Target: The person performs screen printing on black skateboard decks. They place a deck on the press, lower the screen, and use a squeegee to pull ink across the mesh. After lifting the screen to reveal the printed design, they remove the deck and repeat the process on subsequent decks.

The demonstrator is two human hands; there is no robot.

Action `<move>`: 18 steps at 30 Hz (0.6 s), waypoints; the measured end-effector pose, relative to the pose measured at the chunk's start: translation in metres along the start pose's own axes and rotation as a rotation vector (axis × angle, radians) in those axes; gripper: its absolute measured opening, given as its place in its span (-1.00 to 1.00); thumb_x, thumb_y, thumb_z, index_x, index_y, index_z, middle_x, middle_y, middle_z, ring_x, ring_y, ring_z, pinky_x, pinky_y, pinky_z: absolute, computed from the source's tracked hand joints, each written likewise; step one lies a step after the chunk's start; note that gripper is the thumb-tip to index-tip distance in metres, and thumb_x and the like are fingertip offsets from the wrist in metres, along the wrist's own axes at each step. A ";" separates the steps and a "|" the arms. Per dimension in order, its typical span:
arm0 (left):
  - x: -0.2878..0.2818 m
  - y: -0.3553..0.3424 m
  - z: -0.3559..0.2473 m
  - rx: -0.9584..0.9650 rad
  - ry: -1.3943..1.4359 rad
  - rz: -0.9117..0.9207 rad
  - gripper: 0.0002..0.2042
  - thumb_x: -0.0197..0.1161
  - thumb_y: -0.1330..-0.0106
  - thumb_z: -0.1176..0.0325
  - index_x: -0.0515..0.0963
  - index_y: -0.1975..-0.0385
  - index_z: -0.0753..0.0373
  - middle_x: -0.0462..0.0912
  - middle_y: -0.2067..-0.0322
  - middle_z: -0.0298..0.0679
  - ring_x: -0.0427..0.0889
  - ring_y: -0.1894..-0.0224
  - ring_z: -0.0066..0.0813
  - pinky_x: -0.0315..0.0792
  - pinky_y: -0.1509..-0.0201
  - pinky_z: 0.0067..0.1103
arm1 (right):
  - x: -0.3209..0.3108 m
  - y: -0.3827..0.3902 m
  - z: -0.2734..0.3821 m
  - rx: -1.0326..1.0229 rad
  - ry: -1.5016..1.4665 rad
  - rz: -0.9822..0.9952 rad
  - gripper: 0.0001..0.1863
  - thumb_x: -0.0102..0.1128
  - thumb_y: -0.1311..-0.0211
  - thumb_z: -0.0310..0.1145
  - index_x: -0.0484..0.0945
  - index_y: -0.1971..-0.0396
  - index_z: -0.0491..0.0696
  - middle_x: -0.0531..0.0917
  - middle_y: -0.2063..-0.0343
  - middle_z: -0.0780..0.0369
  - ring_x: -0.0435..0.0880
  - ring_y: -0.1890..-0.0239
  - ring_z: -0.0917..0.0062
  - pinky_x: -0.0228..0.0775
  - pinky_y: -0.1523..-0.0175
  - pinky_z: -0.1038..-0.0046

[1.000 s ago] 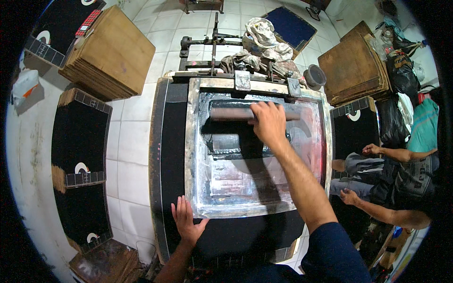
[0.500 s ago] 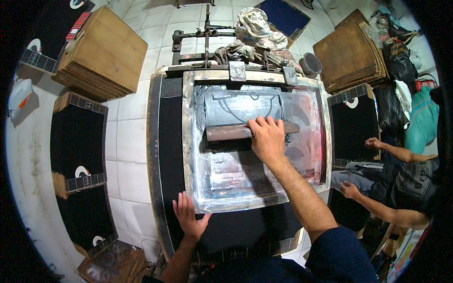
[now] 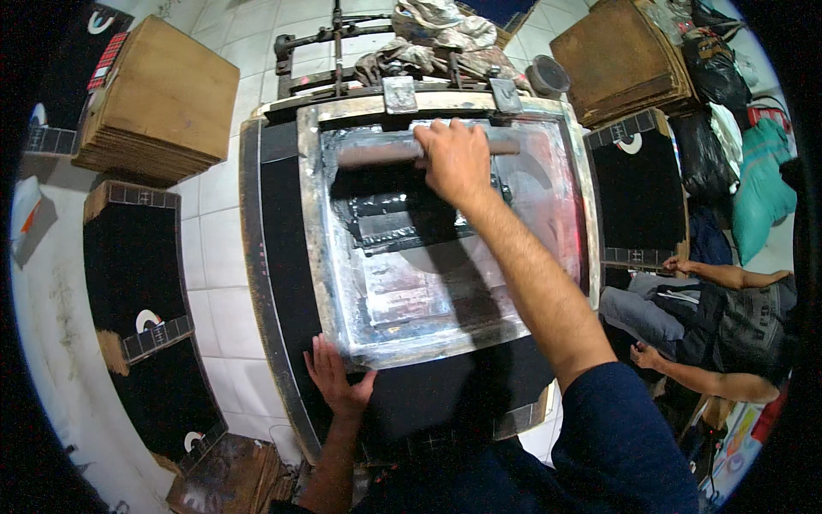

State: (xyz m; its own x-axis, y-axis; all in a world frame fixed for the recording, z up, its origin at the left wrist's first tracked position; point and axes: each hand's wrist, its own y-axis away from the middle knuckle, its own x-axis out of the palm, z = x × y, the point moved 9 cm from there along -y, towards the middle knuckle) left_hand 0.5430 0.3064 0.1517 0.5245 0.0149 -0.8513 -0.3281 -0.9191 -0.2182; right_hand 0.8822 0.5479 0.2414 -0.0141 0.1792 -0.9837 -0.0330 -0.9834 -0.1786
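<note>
The right hand's (image 3: 458, 163) grip is closed around a brown-handled squeegee (image 3: 375, 155) inside the screen-printing frame (image 3: 313, 197), near its far rail and beyond black ink (image 3: 385, 205). The left hand's (image 3: 336, 377) grip is spread at the frame's near left corner.

Brown bar (image 3: 372, 155) blurred near far edge of screen frame (image 3: 313, 223), middle hidden by right hand (image 3: 458, 161) (underside likewise unseen), rag pile (image 3: 441, 26) beyond that edge cropped at top.
</note>
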 end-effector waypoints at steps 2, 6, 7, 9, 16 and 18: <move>0.000 -0.001 -0.002 0.015 -0.030 0.005 0.00 0.56 -0.16 -0.04 0.18 -0.49 0.35 0.27 -0.45 0.19 0.24 -0.53 0.15 0.01 -0.58 0.14 | -0.009 0.039 0.012 -0.008 0.016 0.000 -0.59 0.47 -0.01 -0.39 0.60 0.07 0.09 0.67 0.19 0.28 0.62 0.01 0.30 0.34 0.01 0.14; 0.001 -0.001 -0.001 -0.002 -0.075 0.040 -0.06 0.46 -0.25 -0.16 0.23 -0.42 0.42 0.32 -0.42 0.20 0.26 -0.52 0.16 0.01 -0.58 0.11 | -0.018 0.103 0.028 0.056 -0.146 -0.032 -0.72 0.34 -0.06 -0.48 0.62 0.18 0.09 0.59 0.31 0.31 0.58 0.13 0.35 0.30 0.02 0.19; 0.000 -0.001 -0.001 0.004 -0.076 0.043 -0.06 0.44 -0.26 -0.18 0.23 -0.42 0.42 0.32 -0.42 0.20 0.25 -0.52 0.16 0.01 -0.58 0.10 | -0.024 0.109 0.031 0.029 -0.147 -0.131 -0.75 0.31 -0.07 -0.51 0.62 0.22 0.08 0.58 0.31 0.32 0.57 0.15 0.37 0.28 0.05 0.21; -0.002 -0.002 -0.004 0.033 -0.054 0.022 -0.05 0.45 -0.25 -0.16 0.22 -0.43 0.43 0.31 -0.42 0.21 0.23 -0.53 0.15 0.00 -0.59 0.10 | -0.019 0.113 0.030 0.024 -0.140 -0.117 -0.73 0.32 -0.06 -0.52 0.62 0.21 0.07 0.58 0.30 0.32 0.57 0.14 0.36 0.28 0.04 0.22; 0.001 -0.011 0.000 -0.168 0.191 -0.004 0.13 0.66 0.03 0.28 0.08 -0.54 0.43 0.22 -0.49 0.24 0.19 -0.55 0.17 -0.08 -0.63 0.07 | -0.021 0.108 0.026 0.003 -0.171 -0.104 -0.66 0.30 -0.05 -0.57 0.61 0.13 0.03 0.60 0.28 0.30 0.56 0.10 0.34 0.28 -0.06 0.24; 0.001 -0.012 -0.001 -0.188 0.249 -0.016 0.11 0.67 0.06 0.36 0.10 -0.52 0.47 0.24 -0.47 0.26 0.20 -0.55 0.19 -0.11 -0.63 0.09 | -0.022 0.109 0.024 -0.001 -0.229 -0.100 -0.67 0.30 -0.08 -0.54 0.61 0.11 0.04 0.65 0.24 0.29 0.58 0.05 0.34 0.29 -0.09 0.22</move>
State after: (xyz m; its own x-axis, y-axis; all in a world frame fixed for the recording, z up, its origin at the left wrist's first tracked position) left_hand 0.5483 0.3169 0.1539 0.7124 -0.0461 -0.7002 -0.1795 -0.9766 -0.1183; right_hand 0.8547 0.4371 0.2442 -0.2370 0.2773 -0.9311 -0.0445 -0.9605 -0.2747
